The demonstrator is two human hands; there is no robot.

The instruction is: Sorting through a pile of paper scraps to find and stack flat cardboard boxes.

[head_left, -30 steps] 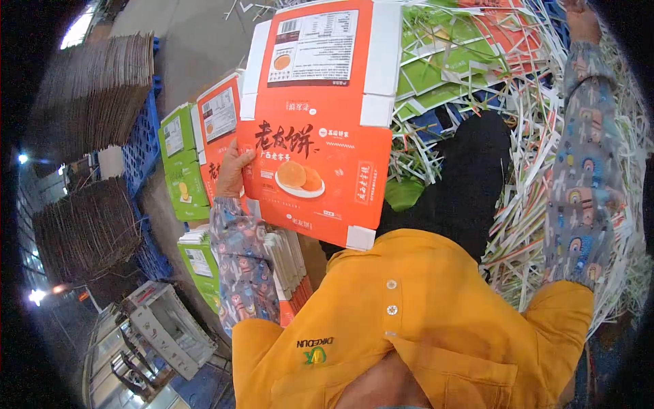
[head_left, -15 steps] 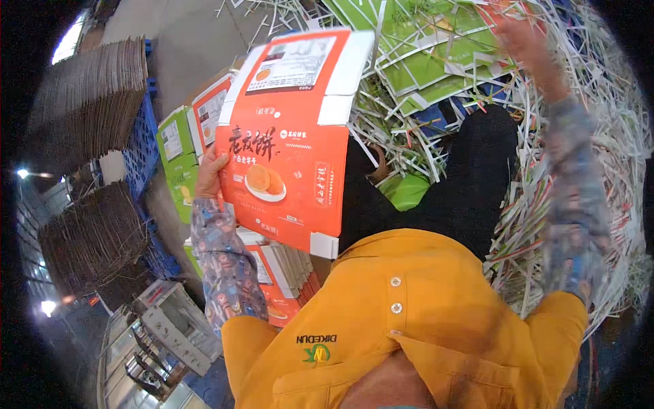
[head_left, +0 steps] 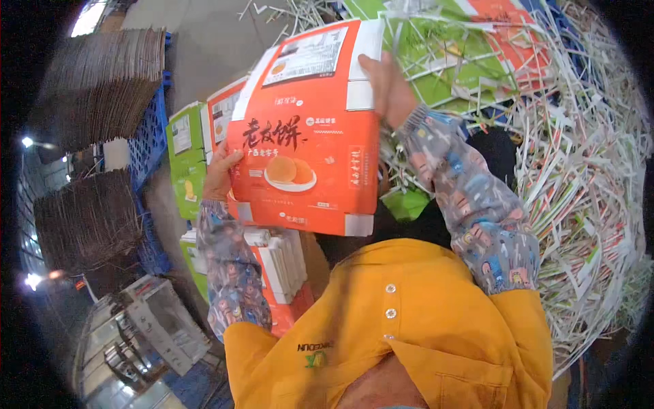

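Observation:
An orange-red flat carton blank [head_left: 306, 187] with white flaps and a picture of round pastries is held up in front of me. My left hand [head_left: 219, 170] is closed on its left edge, thumb over the printed face. At the upper right edge, my right hand [head_left: 392, 88] rests against a white flap, its fingers bent around the border. Part of the right hand's grip is hidden by the board. The blank looks like a stack of several sheets or a single thick one; I cannot tell which.
Green cartons [head_left: 185, 160] and white-edged stacked blanks [head_left: 283, 262] stand at my left. Ahead lie green printed sheets [head_left: 443, 54] under paper strips. A heap of shredded strips [head_left: 579, 225] fills the right side. Brown cardboard stacks [head_left: 102, 88] and a blue pallet [head_left: 150, 136] are far left.
My right hand has come from the sheets at the upper right to the blank's right edge. The blank has shifted slightly right and turned a little more upright in my left hand.

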